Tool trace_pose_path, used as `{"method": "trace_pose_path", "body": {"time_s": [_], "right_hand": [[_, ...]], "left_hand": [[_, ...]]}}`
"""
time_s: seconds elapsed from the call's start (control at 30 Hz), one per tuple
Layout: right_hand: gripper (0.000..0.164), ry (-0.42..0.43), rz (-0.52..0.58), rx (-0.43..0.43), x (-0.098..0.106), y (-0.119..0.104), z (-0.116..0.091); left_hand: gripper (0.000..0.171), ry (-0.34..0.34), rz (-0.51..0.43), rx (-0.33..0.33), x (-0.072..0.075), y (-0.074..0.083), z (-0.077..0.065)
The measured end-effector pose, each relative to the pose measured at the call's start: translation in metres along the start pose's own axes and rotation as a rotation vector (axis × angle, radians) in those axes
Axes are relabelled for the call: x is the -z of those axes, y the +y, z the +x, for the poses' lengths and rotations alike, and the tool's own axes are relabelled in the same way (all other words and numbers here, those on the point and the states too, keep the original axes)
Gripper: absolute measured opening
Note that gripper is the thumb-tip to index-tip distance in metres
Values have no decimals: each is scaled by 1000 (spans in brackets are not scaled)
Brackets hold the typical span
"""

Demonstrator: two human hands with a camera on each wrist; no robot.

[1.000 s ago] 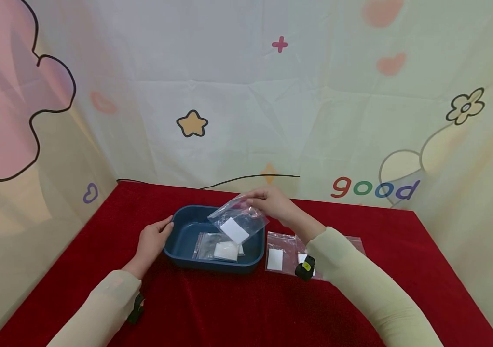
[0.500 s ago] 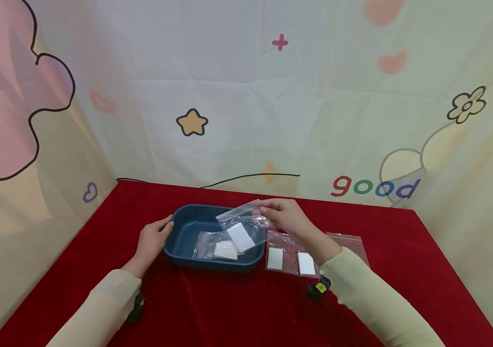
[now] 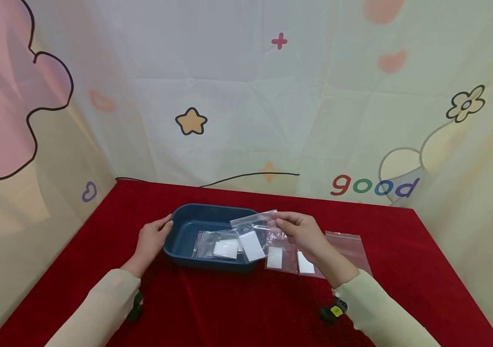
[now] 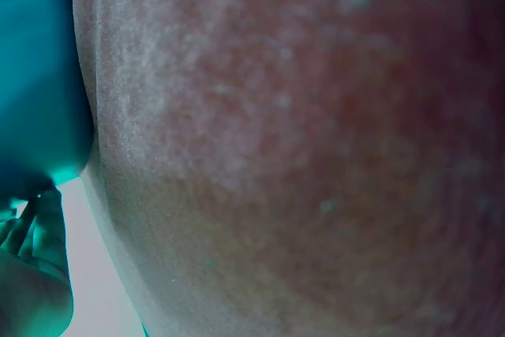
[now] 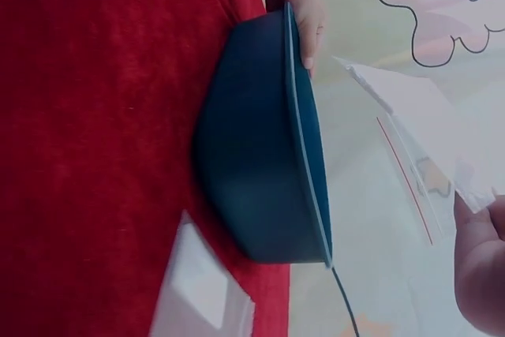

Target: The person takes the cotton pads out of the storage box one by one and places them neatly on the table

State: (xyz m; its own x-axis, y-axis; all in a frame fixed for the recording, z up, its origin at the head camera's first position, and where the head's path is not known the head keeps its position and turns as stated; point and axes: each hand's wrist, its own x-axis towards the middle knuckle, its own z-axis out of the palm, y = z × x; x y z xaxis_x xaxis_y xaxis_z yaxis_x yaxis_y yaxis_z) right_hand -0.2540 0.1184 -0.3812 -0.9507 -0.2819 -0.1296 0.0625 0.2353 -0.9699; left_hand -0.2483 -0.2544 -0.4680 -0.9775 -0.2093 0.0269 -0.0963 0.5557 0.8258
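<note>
My left hand (image 3: pixel 151 239) grips the left rim of a deep blue plastic basin (image 3: pixel 184 239). In the right wrist view its fingers lie over the far end of the rim. My right hand (image 3: pixel 306 236) pinches a clear zip bag (image 3: pixel 253 246) by its upper right part; a flat white packet sits inside. The bag hangs tilted and overlaps the basin's right rim in the head view. Inside the basin lie more clear bags with white packets (image 3: pixel 225 249), one over another. To the right, several similar bags (image 3: pixel 274 259) lie on the table, partly hidden by my right hand and forearm.
A red cloth (image 3: pixel 229 308) covers the table. Behind it hangs a pale printed curtain (image 3: pixel 246 120) that also runs along both sides. One table bag (image 3: pixel 349 248) lies beyond my right forearm. A black wrist camera (image 3: pixel 332 311) sits below my right sleeve.
My right hand has moved right and down, carrying the zip bag from over the basin to its right rim. The left hand and basin stay in place.
</note>
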Motion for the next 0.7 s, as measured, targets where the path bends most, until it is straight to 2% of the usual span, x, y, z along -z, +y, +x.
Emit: {"method": "trace_pose_path", "body": {"time_s": [0.27,0.5,0.7], "right_hand": [[40,24,74,-50,12,16,-20],[38,57,94,-61,16,30,-38],[36,102,175,-62,19,39,-54]], "left_hand": [[46,-11,0,6,1,1,-1],[47,-14,-8,13,1,0,-1],[47,-8,-5,8,0,1,-1]]}}
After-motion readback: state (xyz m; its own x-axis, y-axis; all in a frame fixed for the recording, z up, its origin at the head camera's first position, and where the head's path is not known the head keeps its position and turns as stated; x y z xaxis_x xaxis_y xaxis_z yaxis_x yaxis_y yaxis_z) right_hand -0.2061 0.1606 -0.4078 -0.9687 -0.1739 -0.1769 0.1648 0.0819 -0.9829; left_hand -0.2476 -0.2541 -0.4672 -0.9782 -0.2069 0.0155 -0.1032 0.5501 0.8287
